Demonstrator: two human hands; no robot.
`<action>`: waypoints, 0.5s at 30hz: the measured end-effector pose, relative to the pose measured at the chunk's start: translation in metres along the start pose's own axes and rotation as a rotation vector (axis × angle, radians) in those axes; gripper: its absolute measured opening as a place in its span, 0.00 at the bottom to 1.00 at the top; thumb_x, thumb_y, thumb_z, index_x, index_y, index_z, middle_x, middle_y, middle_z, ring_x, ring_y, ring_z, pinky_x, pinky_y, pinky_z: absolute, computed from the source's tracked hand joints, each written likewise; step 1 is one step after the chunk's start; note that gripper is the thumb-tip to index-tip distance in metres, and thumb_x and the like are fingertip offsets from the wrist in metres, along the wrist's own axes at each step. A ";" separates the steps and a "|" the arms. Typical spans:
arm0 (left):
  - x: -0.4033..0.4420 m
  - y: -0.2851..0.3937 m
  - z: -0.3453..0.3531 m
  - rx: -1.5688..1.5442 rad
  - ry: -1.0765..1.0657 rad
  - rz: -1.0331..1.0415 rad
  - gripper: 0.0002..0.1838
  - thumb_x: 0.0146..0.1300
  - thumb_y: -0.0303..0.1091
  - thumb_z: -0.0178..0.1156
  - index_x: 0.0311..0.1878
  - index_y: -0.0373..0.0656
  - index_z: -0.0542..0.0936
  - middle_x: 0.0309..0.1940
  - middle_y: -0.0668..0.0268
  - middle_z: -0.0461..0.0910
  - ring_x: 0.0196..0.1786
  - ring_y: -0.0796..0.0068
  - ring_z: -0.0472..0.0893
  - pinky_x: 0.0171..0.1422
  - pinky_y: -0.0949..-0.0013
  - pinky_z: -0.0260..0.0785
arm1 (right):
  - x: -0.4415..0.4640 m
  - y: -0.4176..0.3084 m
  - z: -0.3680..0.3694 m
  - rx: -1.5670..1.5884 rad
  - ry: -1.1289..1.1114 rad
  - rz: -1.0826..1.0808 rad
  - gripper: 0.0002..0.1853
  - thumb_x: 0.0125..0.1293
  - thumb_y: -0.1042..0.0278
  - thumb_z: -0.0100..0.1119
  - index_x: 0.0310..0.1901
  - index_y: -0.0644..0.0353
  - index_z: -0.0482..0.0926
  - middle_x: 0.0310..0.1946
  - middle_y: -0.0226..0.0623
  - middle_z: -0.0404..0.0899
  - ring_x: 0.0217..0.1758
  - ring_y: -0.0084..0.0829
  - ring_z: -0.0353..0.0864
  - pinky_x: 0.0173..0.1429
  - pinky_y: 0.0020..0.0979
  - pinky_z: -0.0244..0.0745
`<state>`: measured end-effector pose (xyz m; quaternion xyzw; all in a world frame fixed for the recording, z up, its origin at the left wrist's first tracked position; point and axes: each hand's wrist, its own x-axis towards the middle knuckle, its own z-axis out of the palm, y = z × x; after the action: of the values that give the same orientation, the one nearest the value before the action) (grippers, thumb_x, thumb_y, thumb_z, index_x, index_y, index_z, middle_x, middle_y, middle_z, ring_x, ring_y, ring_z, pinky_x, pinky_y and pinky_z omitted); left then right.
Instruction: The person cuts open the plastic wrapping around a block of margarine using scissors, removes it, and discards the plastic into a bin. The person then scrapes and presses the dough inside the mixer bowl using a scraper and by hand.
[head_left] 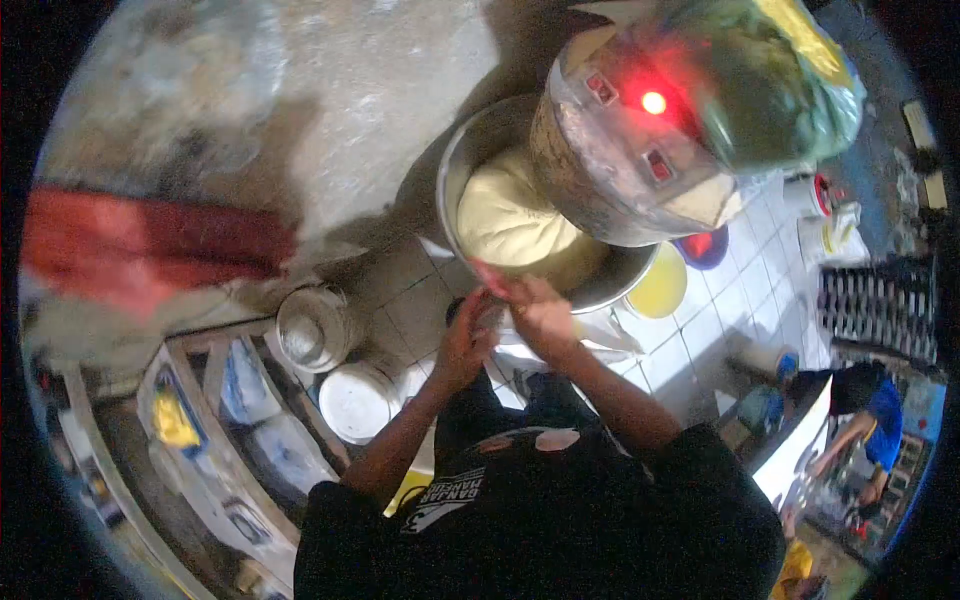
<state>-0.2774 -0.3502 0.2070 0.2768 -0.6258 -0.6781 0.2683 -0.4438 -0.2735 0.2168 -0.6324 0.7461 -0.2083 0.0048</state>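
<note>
My left hand (470, 338) and my right hand (542, 315) are close together in front of the near rim of a large metal mixing bowl (450, 160). Fingers are curled on both hands, and a small pinkish-red thing (488, 277) shows at their tips, too blurred to name. My right hand is partly smeared by motion. A big pale lump of dough (515, 215) lies in the bowl. Over the bowl's right side hangs the worn mixer head (610, 140), with a glowing red light and small switches; it hides part of the dough.
White buckets (358, 402) stand at left beside wooden shelving (220, 480). A yellow container (660, 283) is right of the bowl. A green plastic bag (780, 100) rests on the mixer. A dark crate (880, 305) and a person in blue (880, 430) are at far right.
</note>
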 end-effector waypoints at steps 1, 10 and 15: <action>-0.007 0.007 0.023 0.012 0.033 0.028 0.24 0.69 0.37 0.57 0.64 0.37 0.69 0.59 0.53 0.74 0.55 0.56 0.79 0.60 0.63 0.71 | 0.004 -0.029 -0.028 0.092 -0.138 0.074 0.23 0.58 0.71 0.60 0.56 0.63 0.76 0.51 0.52 0.78 0.51 0.44 0.81 0.51 0.38 0.80; -0.151 0.045 0.031 -0.370 0.827 0.099 0.15 0.72 0.35 0.56 0.55 0.37 0.75 0.46 0.64 0.78 0.46 0.73 0.77 0.48 0.65 0.72 | -0.122 -0.031 -0.105 0.694 -0.302 -0.308 0.19 0.65 0.68 0.61 0.56 0.62 0.77 0.53 0.48 0.79 0.54 0.48 0.80 0.58 0.38 0.75; -0.294 0.060 -0.033 -0.083 1.240 0.254 0.12 0.71 0.32 0.56 0.55 0.39 0.76 0.38 0.71 0.80 0.38 0.82 0.76 0.45 0.74 0.70 | -0.218 0.045 -0.036 0.337 -0.501 -0.420 0.15 0.69 0.63 0.54 0.49 0.64 0.79 0.44 0.49 0.82 0.46 0.48 0.82 0.50 0.41 0.76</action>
<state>-0.0460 -0.1687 0.2763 0.5313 -0.3552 -0.3782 0.6697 -0.4520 -0.0513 0.1800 -0.7935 0.5308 -0.1634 0.2487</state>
